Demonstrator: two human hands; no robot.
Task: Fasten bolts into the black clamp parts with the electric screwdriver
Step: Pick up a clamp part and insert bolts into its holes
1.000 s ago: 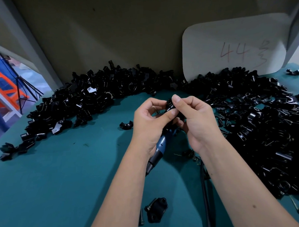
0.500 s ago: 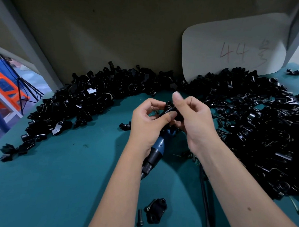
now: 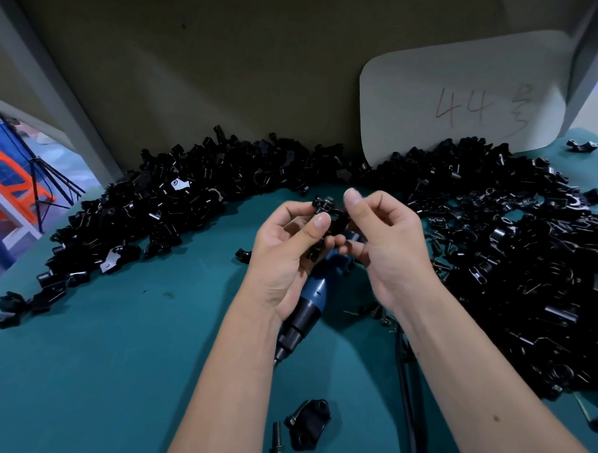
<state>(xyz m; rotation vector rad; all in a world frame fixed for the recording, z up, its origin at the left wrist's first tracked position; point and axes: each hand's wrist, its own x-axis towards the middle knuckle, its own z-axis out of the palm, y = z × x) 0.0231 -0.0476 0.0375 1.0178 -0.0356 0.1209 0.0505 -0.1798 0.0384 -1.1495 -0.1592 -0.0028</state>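
Green table (image 3: 96,371); black clamp parts heaped in an arc along the backboard, left pile (image 3: 161,213) from 9 to 11 o'clock, right pile (image 3: 515,256) from 1 to 4 o'clock and much the larger; white card (image 3: 461,96) marked "44" leaning at 1 o'clock.

Both hands raised at centre. Left hand (image 3: 282,256) pinches a clamp part (image 3: 325,210) between thumb and forefinger, lower fingers curled; the blue electric screwdriver (image 3: 313,299) runs under this palm toward 6 o'clock, bit end down; whether the hand grips it or it lies beneath, cannot tell. Right hand (image 3: 389,250) has shifted since half a second ago: its thumb and forefinger, then closed against the part, now stand slightly off it, thumb tip up at 12 o'clock, fingers loosely curled and holding nothing visible; a small bolt head seems to show at the part's top, blurred.

Judgement: bolt just started by hand and let go; next the driver must come up to run it home; risk is the loose bolt tipping out before the bit seats.

Near edge at 6 o'clock: one finished-looking clamp (image 3: 308,423), a loose bolt (image 3: 276,437) just beside it; black cable (image 3: 409,385) trailing to 5 o'clock.
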